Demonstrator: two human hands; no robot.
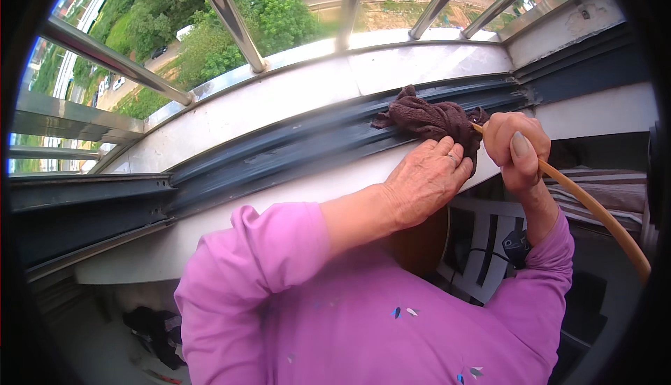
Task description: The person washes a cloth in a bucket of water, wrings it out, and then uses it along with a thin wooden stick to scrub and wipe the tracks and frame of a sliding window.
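Note:
A dark brown cloth is bunched around the end of a tan stick, over the dark metal window track. My right hand is closed around the stick just behind the cloth, thumb along its side. From there the stick runs down to the right edge of the view, looking bent. My left hand, with a ring on one finger, holds the near side of the cloth. Its fingertips lie on the fabric, and part of its grip is hidden.
Beyond the track runs a pale sill with shiny metal bars rising from it. Trees and a road lie far below outside. A white slatted chair stands under my right arm; striped fabric lies at the right.

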